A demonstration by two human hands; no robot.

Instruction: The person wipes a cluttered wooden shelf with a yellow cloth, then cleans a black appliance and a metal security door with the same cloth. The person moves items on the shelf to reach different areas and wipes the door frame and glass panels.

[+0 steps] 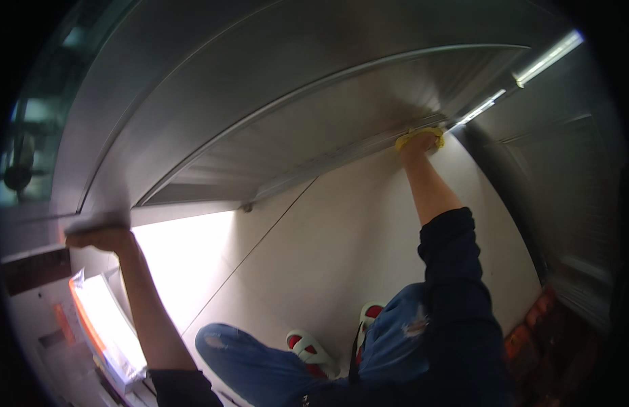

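Observation:
My right hand [420, 142] presses a yellow cloth [405, 139] at the lower edge of a grey metal cabinet panel [314, 122], close to the floor. The fingers are partly hidden by the cloth and the hand. At the far left my left hand [98, 239] rests against the panel's lower left corner area, its fingers bent; the view there is blurred, and whether it grips the edge is hard to tell.
Pale floor tiles [294, 244] lie below me, with bright light at the left. A plastic-wrapped package [108, 325] sits beside my left forearm. Dark panelling [559, 168] stands at the right, with reddish items [533, 315] near the lower right corner.

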